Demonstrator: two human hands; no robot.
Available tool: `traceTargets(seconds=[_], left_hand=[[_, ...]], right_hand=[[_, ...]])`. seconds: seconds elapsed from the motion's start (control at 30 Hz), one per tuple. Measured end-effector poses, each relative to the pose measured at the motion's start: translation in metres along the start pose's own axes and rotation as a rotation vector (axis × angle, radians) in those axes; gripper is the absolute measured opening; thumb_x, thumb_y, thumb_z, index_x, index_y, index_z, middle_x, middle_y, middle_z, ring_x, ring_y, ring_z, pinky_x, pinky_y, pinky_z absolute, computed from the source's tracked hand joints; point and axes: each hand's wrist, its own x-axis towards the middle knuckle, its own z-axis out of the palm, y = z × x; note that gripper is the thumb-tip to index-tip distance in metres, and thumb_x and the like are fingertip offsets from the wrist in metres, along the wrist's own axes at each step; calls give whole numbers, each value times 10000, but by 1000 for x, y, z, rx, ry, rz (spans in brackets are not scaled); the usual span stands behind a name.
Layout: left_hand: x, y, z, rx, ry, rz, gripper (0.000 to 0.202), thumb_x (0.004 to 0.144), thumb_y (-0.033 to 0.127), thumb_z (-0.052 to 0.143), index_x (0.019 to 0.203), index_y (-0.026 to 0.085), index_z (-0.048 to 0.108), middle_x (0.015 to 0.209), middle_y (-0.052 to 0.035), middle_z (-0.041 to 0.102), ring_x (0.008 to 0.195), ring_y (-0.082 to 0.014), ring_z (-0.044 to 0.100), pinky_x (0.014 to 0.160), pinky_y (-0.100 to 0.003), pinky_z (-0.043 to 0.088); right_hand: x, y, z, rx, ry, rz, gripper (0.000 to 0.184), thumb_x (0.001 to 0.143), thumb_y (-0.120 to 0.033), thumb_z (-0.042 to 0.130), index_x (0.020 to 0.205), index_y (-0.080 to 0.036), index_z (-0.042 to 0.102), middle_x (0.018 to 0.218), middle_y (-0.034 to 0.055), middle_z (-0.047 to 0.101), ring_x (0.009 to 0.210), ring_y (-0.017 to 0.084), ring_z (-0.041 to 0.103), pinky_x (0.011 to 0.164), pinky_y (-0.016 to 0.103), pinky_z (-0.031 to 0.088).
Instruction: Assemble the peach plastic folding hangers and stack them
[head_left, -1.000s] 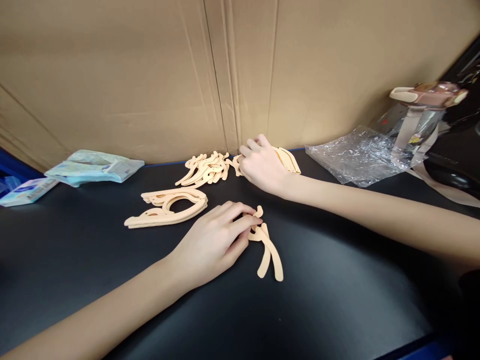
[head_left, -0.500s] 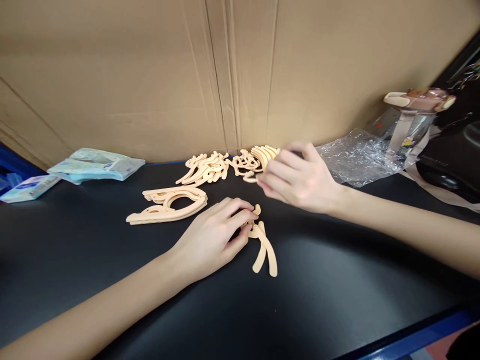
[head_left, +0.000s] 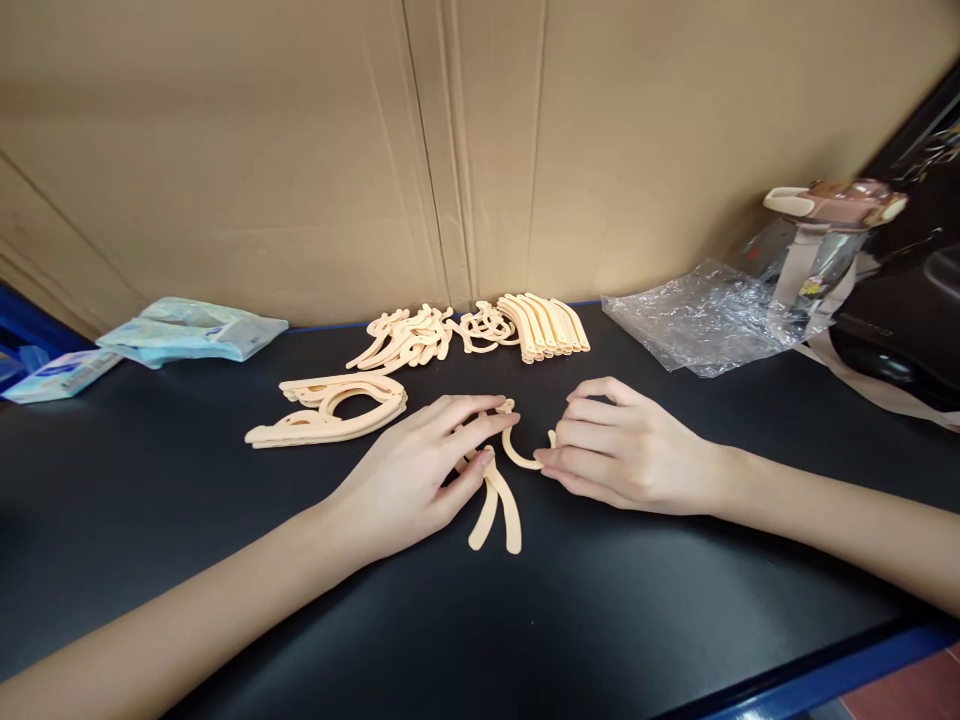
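My left hand [head_left: 431, 452] rests over a pair of crossed beige hanger arms [head_left: 508, 510], its thumb and fingers closed around their upper joint. The joint is partly hidden by the fingers. A thin curved beige hanger hook [head_left: 516, 452] runs between the two hands. One end of it lies by my left fingertips, and my right hand [head_left: 626, 447] pinches it near the curve. Just left of my left hand lies a stack of folded beige hangers [head_left: 330, 425].
Along the back sit a pile of curved pieces [head_left: 412, 340], loose hooks [head_left: 484, 325] and stacked hanger arms [head_left: 544, 328] against the cardboard [head_left: 300, 150]. Tissue packs [head_left: 191, 325] lie left; clear plastic wrap [head_left: 690, 315] and a strapped bottle [head_left: 825, 230] are right.
My right hand has come down and nearer from beside the stacked arms at the back, bringing the hook to my left hand. The crossed arms have shifted slightly left.
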Motion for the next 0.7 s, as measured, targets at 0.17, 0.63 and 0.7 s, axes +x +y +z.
traceTargets(seconds=[0.17,0.63,0.7], left_hand=[[1,-1,0,-1,-20,9,311,991,207,453,1242,206,637,1342,-72,623,1134,-217,615,954,-371,527],[1,2,-3,-19,-38,-43,259,1001,239,425,1143,192,636,1306,-82,624,1063,-200,645,822,-316,533],[1,1,-2,-22,-29,-43,251,1000,249,425,1138,203,630,1297,-75,630,1070,-202,643,828,-316,531]], right_hand=[[-1,0,1,94,1,-2,212,973,-209,535,832,-169,688,705,-15,636,707,125,564,836,306,418],[-32,64,23,-71,-131,673,254,960,-249,499,1065,-127,695,1085,101,718,963,255,647,844,386,466],[-35,66,29,-71,-184,657,278,963,-245,491,1116,-115,683,1155,110,705,994,256,649,867,393,470]])
